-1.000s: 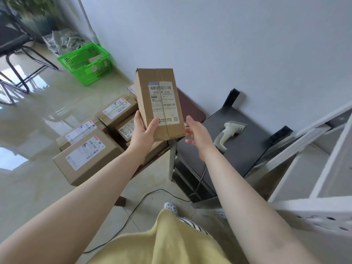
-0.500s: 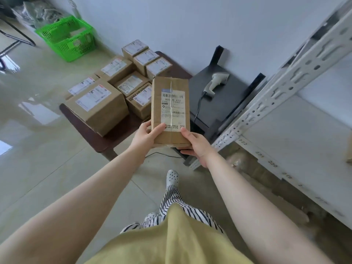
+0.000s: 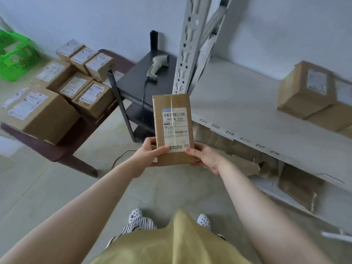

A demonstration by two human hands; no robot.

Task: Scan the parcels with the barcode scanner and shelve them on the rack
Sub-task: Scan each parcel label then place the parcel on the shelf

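You are holding the flat brown cardboard parcel with the white shipping label (image 3: 173, 128) upright in the air, label towards you, in front of the near edge of the white rack shelf (image 3: 238, 103). Your left hand (image 3: 147, 156) grips its lower left corner, thumb across the front, and your right hand (image 3: 204, 159) grips the lower right corner with the thumb on the bottom of the label. Nothing else supports it.

Both grips sit at the bottom, so the tall upper part is free to tip away from you, and I judge that a loosened thumb could let it topple.

The grey perforated rack upright (image 3: 185, 54) stands just beyond the parcel's top edge. Swing right too early and I expect the top corner to catch it.

The beige handheld barcode scanner (image 3: 157, 66) lies on the black side table (image 3: 133, 79), and neither hand is on it. I cannot tell whether this label has been read. Shelving it unread would leave a gap.

Numbers run along the shelf's front edge, one of them blurred. It would be easy to set it in the wrong slot.

Brown shelved boxes (image 3: 312, 94) sit at the shelf's far right, well apart. The waiting labelled cardboard boxes (image 3: 62, 88) fill the dark brown low table (image 3: 57, 149) on your left.
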